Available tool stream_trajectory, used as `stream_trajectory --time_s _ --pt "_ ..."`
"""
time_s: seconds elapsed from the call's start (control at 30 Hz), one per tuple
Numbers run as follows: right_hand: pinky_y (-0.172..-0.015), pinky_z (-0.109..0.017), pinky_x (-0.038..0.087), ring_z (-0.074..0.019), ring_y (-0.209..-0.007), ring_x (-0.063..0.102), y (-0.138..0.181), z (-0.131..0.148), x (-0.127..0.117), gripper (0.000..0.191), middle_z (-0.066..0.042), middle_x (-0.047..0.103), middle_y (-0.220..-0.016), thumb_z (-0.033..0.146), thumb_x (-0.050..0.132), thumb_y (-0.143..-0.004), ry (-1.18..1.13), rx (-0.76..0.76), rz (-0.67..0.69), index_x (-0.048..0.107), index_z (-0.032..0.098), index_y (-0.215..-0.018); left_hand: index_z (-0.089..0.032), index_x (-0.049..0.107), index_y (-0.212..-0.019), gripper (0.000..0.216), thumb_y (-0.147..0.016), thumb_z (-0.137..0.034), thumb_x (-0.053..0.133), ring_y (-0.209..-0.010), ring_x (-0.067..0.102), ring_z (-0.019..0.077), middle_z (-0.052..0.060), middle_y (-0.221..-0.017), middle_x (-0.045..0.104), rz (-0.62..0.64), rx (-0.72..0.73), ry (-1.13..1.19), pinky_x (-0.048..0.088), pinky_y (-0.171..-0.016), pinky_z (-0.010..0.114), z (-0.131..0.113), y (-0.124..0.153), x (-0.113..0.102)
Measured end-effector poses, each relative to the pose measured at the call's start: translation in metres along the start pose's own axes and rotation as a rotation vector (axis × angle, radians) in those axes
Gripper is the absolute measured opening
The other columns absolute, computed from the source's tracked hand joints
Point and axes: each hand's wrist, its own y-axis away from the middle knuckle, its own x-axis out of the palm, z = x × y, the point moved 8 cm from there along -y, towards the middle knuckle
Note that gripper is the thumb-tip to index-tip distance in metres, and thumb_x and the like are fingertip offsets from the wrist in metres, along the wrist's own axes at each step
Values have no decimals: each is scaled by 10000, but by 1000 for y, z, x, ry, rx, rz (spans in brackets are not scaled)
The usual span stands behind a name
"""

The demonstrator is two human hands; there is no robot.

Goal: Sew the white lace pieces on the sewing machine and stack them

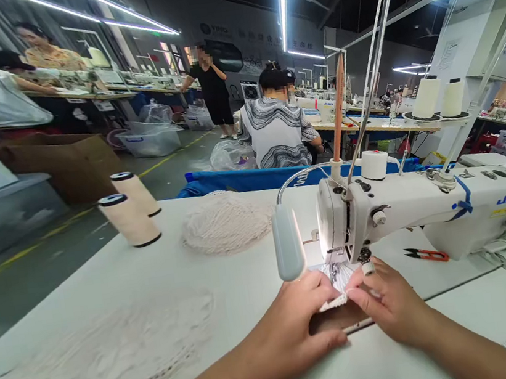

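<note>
A white sewing machine (406, 216) stands on the table, its needle area lit by a small lamp (287, 244). Just in front of the needle, a piece of white lace trim (334, 303) lies gathered under the machine head. My left hand (298, 317) grips its left side with the fingertips, the thumb lower down and apart. On the right, my right hand (386, 302) pinches the same trim between thumb and fingers, close to the machine's lower knob. The part of the trim beneath the presser foot is mostly hidden.
Lace pieces lie in a round pile (227, 223) behind and a larger heap (93, 359) at the left. Two thread cones (131, 221) stand on the far left edge. Orange-handled thread snips (427, 253) lie right of the machine. Several people sit or stand beyond the table.
</note>
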Motion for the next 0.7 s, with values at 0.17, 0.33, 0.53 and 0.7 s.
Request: stream_trajectory --time_s 0.17,0.33,0.53,0.7 --pt "-779 -277 478 -182 -833 622 -7 -5 -1 194 11 677 -853 258 562 -1059 -138 107 -57 608 249 -871 -203 605 -735 215 -858 -265 770 -854 623 218 15 -864 624 -71 -76 113 449 -713 292 12 -12 6" --pt "-814 -285 477 -187 -876 623 -5 -1 1 221 4 694 -881 297 556 -1081 -141 82 -31 625 249 -876 -207 548 -713 260 -948 -269 642 -786 606 202 19 -813 643 -136 36 51 424 -704 312 1 -11 2" --pt "-831 -329 455 -189 -821 580 5 13 8 282 4 677 -835 361 524 -1131 15 -138 184 605 240 -890 -234 664 -881 230 -932 -88 493 -830 652 205 17 -887 719 -296 316 -48 435 -804 365 -15 11 4" --pt "-890 -353 454 -205 -937 582 14 19 10 201 -14 698 -951 356 532 -1134 140 -222 316 620 238 -996 -268 706 -987 287 -1038 -98 481 -792 624 203 -4 -923 762 -284 406 -142 404 -819 394 -25 28 9"
